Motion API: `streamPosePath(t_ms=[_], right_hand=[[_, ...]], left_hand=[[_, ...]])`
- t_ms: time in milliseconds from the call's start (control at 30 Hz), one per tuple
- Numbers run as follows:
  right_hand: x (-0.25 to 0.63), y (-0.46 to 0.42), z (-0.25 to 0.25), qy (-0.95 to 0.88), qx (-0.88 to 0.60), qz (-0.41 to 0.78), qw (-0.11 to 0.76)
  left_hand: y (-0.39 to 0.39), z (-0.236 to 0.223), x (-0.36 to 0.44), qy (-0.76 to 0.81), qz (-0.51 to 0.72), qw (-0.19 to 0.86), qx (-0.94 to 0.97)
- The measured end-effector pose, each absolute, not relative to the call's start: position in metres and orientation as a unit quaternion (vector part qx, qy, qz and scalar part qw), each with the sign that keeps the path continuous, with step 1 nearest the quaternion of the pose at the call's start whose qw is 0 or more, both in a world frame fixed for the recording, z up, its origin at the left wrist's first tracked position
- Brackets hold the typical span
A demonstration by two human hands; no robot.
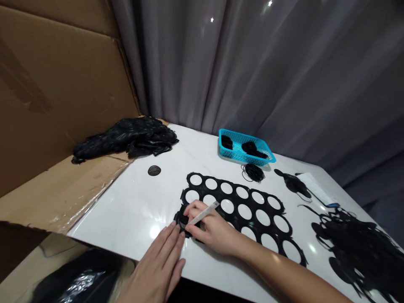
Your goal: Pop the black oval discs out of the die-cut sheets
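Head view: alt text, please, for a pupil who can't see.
The right hand holds a slim pale tool at the near-left corner of a black sheet with round holes; the left hand rests alongside. Beyond: a blue basket.

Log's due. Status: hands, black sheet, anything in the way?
Right hand holding pale tool. Left hand at edge of black sheet. Sheet partly hidden by right hand. Basket beyond, apart from hands.

Table (126, 219): top white, glossy, showing light reflections. Found lying directly on it: black sheet (235, 199) with rows of round holes, near the front edge; small dark disc (154, 170), farther left; blue basket (232, 159), toward the back; black tangle (254, 173), just before the basket; heap of black scraps (366, 248), at right.
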State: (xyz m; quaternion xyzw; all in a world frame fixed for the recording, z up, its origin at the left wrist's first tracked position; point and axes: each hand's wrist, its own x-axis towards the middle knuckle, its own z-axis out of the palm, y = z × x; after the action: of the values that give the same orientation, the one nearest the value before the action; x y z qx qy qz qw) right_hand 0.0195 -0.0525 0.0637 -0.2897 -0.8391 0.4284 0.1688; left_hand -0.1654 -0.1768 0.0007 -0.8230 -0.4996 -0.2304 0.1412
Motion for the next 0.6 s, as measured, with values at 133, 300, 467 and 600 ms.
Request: streamPosePath(t_ms=[133, 300, 467, 600], right_hand=[[0.019, -0.066, 0.056, -0.879, -0.260, 0.357, 0.178], [0.007, -0.044, 0.043, -0.860, -0.304, 0.330, 0.243], [0.038, 0.017, 0.062, -0.587, -0.454, 0.509, 0.436], [0.144, 0.019, 0.090, -0.459, -0.461, 0.501, 0.571]], left_hand=[[-0.174, -0.002, -0.167, -0.491, -0.217, 0.148, -0.831], [-0.167, 0.002, -0.170, -0.471, -0.211, 0.145, -0.844], [-0.160, 0.009, -0.175, -0.459, -0.226, 0.154, -0.845], [-0.152, 0.012, -0.183, -0.447, -0.251, 0.187, -0.838]])
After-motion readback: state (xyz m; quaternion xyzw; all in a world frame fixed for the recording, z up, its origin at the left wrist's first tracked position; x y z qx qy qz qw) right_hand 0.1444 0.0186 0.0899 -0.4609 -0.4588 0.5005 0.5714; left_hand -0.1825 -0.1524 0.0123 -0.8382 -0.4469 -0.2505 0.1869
